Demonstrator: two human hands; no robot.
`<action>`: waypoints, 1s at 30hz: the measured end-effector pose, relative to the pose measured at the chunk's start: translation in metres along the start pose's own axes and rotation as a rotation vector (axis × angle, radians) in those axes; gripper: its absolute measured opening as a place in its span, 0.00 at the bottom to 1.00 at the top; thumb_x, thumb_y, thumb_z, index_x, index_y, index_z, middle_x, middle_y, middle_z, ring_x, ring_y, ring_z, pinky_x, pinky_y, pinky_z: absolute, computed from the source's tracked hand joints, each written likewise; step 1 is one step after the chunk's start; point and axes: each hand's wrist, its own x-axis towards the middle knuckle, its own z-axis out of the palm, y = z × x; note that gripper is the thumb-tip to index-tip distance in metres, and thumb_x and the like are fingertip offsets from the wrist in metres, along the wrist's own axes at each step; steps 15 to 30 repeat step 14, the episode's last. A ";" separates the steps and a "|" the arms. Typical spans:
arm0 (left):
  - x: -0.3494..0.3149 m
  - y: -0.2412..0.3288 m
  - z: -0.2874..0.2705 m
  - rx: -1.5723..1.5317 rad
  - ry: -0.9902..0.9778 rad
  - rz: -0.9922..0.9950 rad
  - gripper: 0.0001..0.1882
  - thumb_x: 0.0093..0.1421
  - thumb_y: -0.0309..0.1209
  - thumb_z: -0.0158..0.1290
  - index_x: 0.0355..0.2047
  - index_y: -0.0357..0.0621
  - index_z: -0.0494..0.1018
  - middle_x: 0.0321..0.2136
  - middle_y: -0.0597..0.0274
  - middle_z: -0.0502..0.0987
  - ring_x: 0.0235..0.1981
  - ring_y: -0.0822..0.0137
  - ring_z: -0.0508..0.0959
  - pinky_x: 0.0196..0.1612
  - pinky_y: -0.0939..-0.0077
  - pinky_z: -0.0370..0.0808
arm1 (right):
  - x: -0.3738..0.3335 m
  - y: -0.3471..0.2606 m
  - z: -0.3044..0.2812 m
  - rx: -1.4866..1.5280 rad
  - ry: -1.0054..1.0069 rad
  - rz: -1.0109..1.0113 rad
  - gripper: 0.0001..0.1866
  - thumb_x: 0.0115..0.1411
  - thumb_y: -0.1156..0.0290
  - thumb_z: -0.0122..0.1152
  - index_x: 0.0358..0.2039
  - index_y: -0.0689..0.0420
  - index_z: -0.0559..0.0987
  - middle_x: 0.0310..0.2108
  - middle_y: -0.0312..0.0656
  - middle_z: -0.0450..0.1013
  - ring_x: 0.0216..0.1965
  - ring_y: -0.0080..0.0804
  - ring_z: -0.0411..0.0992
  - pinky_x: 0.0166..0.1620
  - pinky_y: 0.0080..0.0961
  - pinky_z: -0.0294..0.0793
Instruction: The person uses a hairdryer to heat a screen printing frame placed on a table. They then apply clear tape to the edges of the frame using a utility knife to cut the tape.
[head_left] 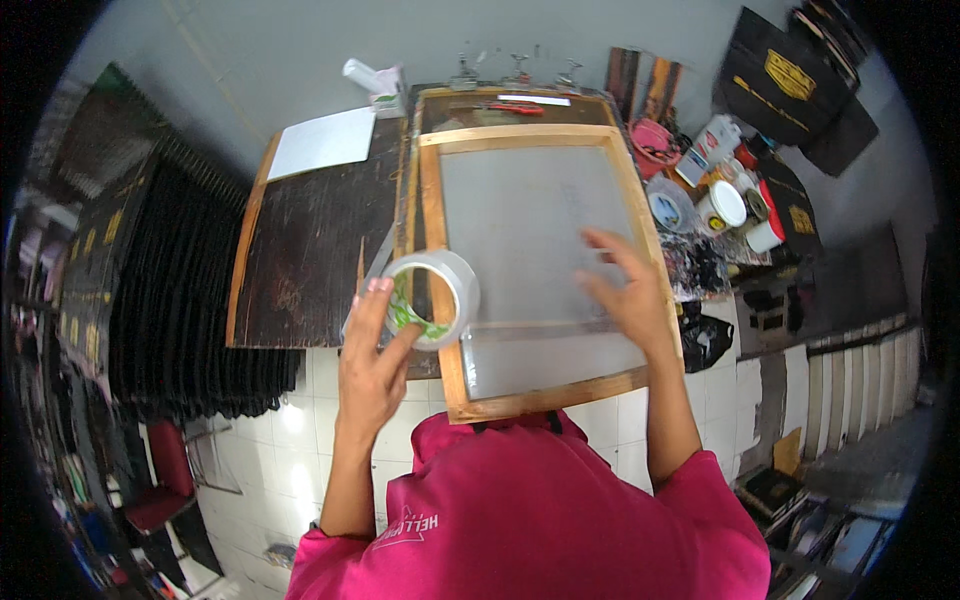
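My left hand (372,380) grips a wide roll of clear tape (463,290) with a green-patterned core, the fingers at its rim and inside its core. The roll is held on edge over the left side of a wooden screen-printing frame (432,195). Pale grey mesh (530,220) fills that frame, which lies on the dark worktable close to my body. Near its front bar, a glossy clear strip (500,365) crosses the mesh. Above the mesh's right side, my right hand (628,295) is open, fingers apart and slightly blurred, holding nothing I can see.
A dark board (310,265) with white paper (322,142) lies to the left. Beyond the frame are metal hinge clamps (516,72) and a red-handled tool (512,108). Tubs, including a white one (722,206), crowd the right. Dark stacked racks (190,290) stand far left.
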 end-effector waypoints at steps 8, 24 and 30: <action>0.008 0.048 0.029 -0.197 -0.140 0.015 0.15 0.51 0.16 0.60 0.40 0.39 0.81 0.69 0.40 0.63 0.71 0.40 0.63 0.72 0.41 0.58 | -0.014 -0.012 0.016 0.286 -0.206 -0.162 0.15 0.56 0.76 0.74 0.46 0.59 0.85 0.51 0.46 0.81 0.54 0.42 0.78 0.58 0.35 0.75; 0.013 0.062 0.039 -0.314 -0.282 -0.013 0.14 0.53 0.18 0.61 0.41 0.39 0.81 0.70 0.41 0.62 0.70 0.38 0.64 0.70 0.41 0.62 | -0.044 0.001 0.000 0.355 -0.224 0.020 0.09 0.59 0.76 0.72 0.41 0.59 0.85 0.48 0.45 0.82 0.49 0.39 0.80 0.54 0.33 0.78; 0.013 0.062 0.039 -0.314 -0.282 -0.013 0.14 0.53 0.18 0.61 0.41 0.39 0.81 0.70 0.41 0.62 0.70 0.38 0.64 0.70 0.41 0.62 | -0.044 0.001 0.000 0.355 -0.224 0.020 0.09 0.59 0.76 0.72 0.41 0.59 0.85 0.48 0.45 0.82 0.49 0.39 0.80 0.54 0.33 0.78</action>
